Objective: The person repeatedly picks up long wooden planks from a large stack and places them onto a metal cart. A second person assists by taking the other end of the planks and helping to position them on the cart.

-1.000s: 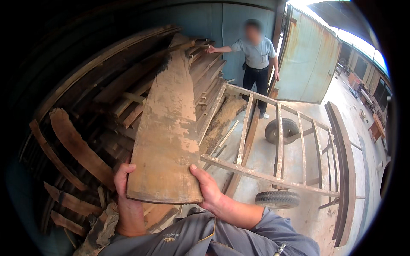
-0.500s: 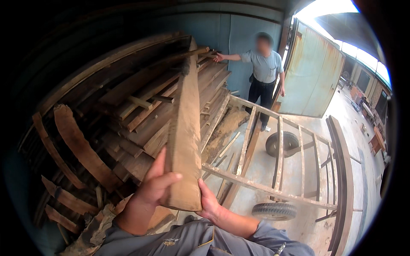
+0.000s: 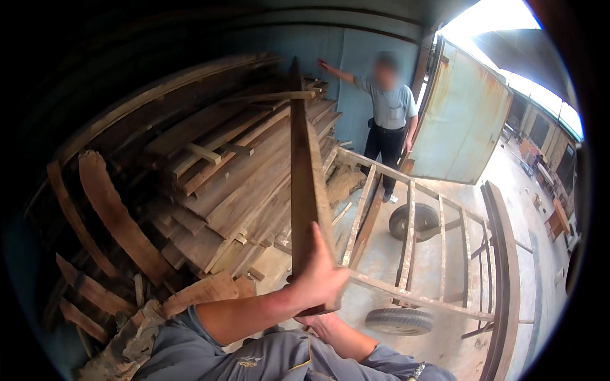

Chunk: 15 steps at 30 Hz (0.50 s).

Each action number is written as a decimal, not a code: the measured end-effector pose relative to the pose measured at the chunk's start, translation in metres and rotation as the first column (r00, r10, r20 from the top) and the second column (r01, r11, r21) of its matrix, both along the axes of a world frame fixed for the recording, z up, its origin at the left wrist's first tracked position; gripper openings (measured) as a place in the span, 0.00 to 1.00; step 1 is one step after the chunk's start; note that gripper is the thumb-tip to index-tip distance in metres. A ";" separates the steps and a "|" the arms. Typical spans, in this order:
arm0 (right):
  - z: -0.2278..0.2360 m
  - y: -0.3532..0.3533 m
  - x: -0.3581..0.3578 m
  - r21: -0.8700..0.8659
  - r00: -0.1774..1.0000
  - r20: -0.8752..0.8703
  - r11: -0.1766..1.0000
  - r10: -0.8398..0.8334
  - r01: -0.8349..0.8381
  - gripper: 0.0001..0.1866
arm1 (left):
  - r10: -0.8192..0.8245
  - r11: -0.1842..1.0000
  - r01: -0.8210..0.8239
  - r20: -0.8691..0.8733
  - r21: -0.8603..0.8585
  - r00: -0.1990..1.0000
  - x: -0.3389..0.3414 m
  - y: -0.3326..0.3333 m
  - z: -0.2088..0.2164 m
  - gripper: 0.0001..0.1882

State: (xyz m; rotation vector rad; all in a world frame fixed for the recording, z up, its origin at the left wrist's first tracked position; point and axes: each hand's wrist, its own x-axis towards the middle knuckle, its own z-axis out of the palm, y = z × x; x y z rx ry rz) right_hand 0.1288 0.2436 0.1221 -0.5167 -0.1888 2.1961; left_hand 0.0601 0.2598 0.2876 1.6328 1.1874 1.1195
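Note:
A long wooden plank (image 3: 306,184) stands tilted on edge in front of me, its far end reaching over the stack of boards (image 3: 248,184). My left hand (image 3: 318,274) is wrapped around the plank near its lower end, the forearm crossing in front of it from the left. Below it, my right hand (image 3: 325,326) is at the plank's bottom end; its fingers are partly hidden under the wood, and it appears to support that end.
A metal frame cart (image 3: 419,298) with two rubber tyres (image 3: 399,321) stands at the right, long beams (image 3: 503,273) along its side. Bark-edged slabs (image 3: 121,219) lean at the left. Another person (image 3: 389,108) stands at the back near a rusty door (image 3: 464,108).
The plank has turned so its narrower, darker face shows. My left hand has moved from its left side across to the right side. The other person's raised arm has lifted higher.

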 end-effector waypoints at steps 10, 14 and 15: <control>-0.006 0.006 0.046 0.182 0.939 -0.322 0.981 0.119 -0.062 0.25 | 0.088 0.980 -0.181 -0.640 -0.082 0.763 0.148 0.018 -0.008 0.60; -0.005 0.008 0.062 0.208 0.916 -0.375 0.976 0.145 -0.069 0.25 | 0.079 0.975 -0.194 -0.644 -0.111 0.761 0.162 0.018 0.000 0.55; -0.005 0.009 0.063 0.217 0.909 -0.389 0.974 0.151 -0.069 0.25 | 0.087 0.974 -0.198 -0.632 -0.107 0.770 0.161 0.018 0.000 0.56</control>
